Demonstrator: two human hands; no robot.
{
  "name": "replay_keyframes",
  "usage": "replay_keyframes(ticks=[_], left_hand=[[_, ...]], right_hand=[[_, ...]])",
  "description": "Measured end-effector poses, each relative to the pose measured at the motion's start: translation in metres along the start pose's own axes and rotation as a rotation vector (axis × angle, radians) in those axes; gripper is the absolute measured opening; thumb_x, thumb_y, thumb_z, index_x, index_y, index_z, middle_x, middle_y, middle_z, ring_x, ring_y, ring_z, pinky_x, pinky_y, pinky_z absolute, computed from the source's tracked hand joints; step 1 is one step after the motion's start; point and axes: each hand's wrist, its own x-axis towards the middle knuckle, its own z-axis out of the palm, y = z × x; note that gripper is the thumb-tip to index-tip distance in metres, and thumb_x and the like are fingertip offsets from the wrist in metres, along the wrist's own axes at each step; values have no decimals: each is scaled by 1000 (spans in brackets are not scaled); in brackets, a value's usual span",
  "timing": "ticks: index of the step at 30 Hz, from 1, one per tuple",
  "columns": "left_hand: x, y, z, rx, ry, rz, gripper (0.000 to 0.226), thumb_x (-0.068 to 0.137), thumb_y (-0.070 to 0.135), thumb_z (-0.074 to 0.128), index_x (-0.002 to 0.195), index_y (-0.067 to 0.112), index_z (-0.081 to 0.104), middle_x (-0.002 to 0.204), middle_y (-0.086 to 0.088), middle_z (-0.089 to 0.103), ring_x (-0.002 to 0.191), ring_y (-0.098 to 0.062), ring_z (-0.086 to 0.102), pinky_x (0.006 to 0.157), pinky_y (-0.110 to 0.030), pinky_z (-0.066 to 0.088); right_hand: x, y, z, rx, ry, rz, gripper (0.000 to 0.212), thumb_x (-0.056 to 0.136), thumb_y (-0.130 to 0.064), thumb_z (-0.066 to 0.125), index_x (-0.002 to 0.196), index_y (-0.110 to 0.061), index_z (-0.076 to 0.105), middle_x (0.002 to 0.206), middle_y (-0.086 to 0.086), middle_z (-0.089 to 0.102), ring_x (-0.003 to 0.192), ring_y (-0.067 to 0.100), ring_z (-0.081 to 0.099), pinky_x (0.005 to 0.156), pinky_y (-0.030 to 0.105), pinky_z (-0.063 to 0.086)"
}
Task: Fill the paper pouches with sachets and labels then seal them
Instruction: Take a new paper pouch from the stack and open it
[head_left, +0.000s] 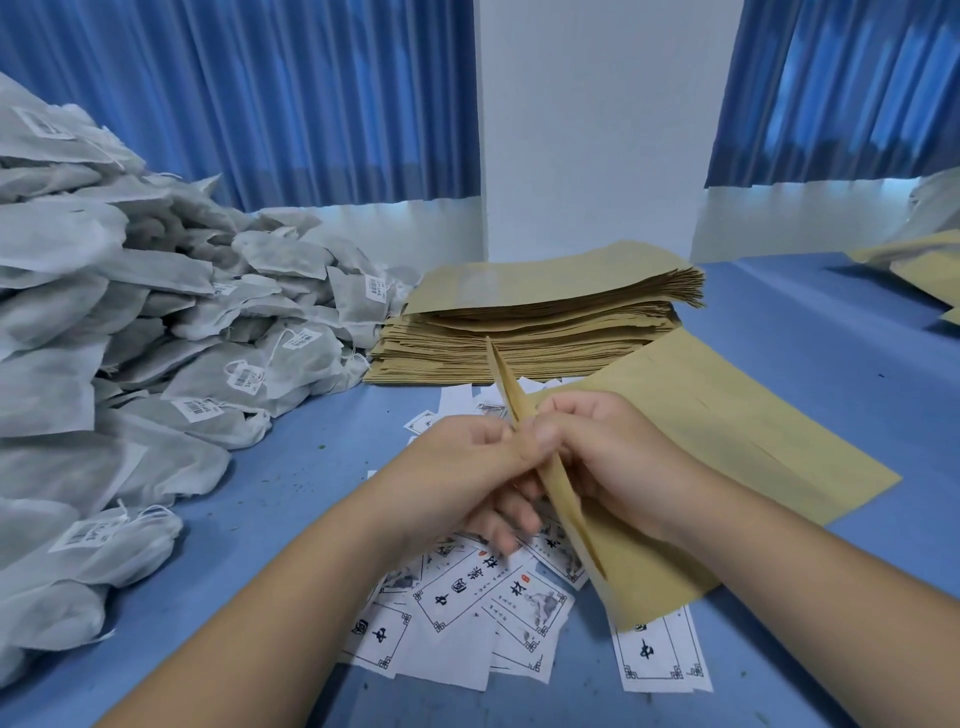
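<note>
Left hand (467, 467): your fingers are curled, with thumb and fingertips pinching the Paper pouch (511, 395) near its middle from the left.
Right hand (613, 467): curled round the same pouch from the other side, its thumb beside your left thumb on the upper edge.
Paper pouch: you hold it off the table between both hands, edge-on to you. One end points up toward the stack and the other down over the labels. You cannot tell from here whether its mouth is open.
Pouch stack (535, 322): a tall pile of flat kraft pouches just beyond your hands.
Loose pouches (727, 447): lying flat under and to the right of your right hand, covering some labels.
Labels (457, 592): white slips printed with black characters, overlapping on the table beneath your hands.
Sachets (156, 322): a big heap of grey-white mesh bags with strings and barcode tags on your left, reaching right up to the stack.
Table (805, 338): blue top.
Backdrop: blue curtains (260, 104) on either side of a white pillar (587, 130).
</note>
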Motion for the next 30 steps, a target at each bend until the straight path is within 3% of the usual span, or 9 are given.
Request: replay_keyframes(ticks=[4,7,11,16,22,26,30], left_hand=[[0,-2,3,-52,-72,42,40,94,24,57,109,-13,56,107,-28,67,80,-31,64,61,-26,57],[-1,-2,4,-80,-96,65,25,98,12,50,110,-8,59,107,-21,70,92,-28,68,72,-28,58],[1,-2,6,-157,-79,84,25,90,8,52,106,-7,63,103,-22,70,95,-30,69,76,-35,58],[2,-4,12,-207,-54,117,24,85,3,49,99,-4,68,102,-24,70,94,-31,69,75,-34,58],[7,-6,21,-242,31,145,25,74,4,50,91,-2,67,96,-24,71,84,-29,71,73,-32,58],[6,-3,26,-171,90,132,21,69,6,49,73,8,70,80,-15,72,74,-25,71,71,-33,58],[7,-1,27,-66,259,84,12,57,10,50,69,8,52,68,-14,54,62,-26,57,75,-50,57]], right_hand=[[0,-3,-9,6,-54,-20,29,82,-17,66,55,-21,56,48,7,53,39,17,42,38,21,35],[0,-3,-16,-22,-102,-16,22,79,-21,68,60,-16,58,52,11,56,40,18,45,39,21,37],[3,1,-16,-22,-70,-37,20,74,-18,66,57,-20,55,52,8,55,39,15,45,38,20,37],[3,0,-16,0,-38,-29,20,71,-12,63,57,-18,50,49,5,48,37,14,38,37,20,32],[3,-5,-17,17,-10,4,23,66,-7,58,51,-21,47,52,4,38,46,14,30,46,25,22],[1,-12,-15,-13,-4,-7,24,63,-5,56,49,-21,45,52,5,35,46,13,28,46,24,21],[-2,-22,-17,-189,44,-64,40,73,6,53,48,-22,39,47,-2,29,41,10,24,43,17,22]])
